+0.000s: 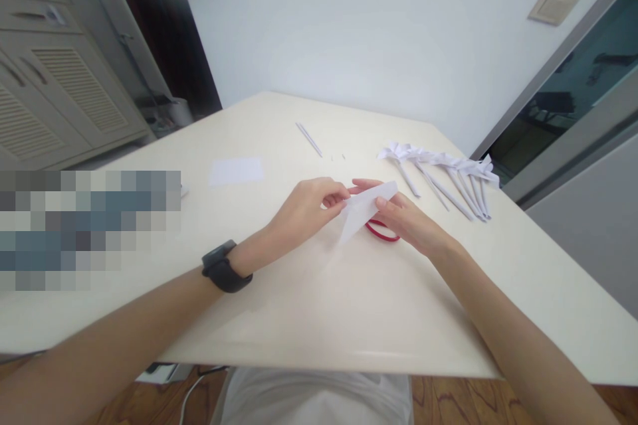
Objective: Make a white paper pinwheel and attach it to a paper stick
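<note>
A white sheet of paper [363, 211], bent along its length, hangs between my two hands a little above the table. My left hand [315, 202], with a black watch on its wrist, pinches the paper's left edge between thumb and fingers. On the other side my right hand [399, 212] grips the sheet, thumb on top and fingers behind it. Red-handled scissors [383, 232] lie under my right hand; their blades are hidden.
Several rolled paper stems with curled white tops [443, 163] lie at the right. Thin white paper sticks [309, 139] rest near the back, beside tiny scraps. A flat sheet [236, 171] lies to the left. A wall [319, 33] borders the table's [349, 325] far edge.
</note>
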### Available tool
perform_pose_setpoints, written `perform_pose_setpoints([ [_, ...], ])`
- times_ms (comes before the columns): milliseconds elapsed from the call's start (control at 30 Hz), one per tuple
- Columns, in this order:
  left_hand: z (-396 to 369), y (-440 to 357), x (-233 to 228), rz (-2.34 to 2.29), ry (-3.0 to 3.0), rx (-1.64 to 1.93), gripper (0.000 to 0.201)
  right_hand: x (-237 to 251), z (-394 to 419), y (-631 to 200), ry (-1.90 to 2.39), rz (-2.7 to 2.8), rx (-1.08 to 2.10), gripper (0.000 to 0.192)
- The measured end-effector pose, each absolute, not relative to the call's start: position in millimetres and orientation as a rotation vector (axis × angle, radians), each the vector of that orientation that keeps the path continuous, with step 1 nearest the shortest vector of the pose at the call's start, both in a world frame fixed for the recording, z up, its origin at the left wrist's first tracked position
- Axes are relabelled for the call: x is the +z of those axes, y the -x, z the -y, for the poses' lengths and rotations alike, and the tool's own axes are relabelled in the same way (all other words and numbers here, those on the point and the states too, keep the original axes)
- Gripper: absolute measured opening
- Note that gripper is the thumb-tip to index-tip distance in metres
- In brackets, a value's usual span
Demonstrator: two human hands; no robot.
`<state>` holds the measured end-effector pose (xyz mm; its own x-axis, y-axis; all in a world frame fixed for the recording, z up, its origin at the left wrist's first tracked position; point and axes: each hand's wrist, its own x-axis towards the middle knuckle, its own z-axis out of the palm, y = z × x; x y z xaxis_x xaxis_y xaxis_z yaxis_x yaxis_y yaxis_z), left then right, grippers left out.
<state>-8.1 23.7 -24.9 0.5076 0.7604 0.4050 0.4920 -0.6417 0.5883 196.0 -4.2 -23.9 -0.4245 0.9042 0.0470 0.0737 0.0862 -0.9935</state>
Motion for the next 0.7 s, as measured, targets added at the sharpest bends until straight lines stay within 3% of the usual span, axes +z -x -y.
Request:
perform_pose_setpoints([
  [300,-22.6,7.2,-25.0,-1.031,-2.417,0.943,0.020,-26.3,2.4,-194.1,1.006,1.565,1.434,0.041],
  [700,-26.9,7.3,-26.4,-0.889,-1.896,0.853,0.016,-28.2,-2.7,-198.1,1.105,1.553,1.306,0.023],
])
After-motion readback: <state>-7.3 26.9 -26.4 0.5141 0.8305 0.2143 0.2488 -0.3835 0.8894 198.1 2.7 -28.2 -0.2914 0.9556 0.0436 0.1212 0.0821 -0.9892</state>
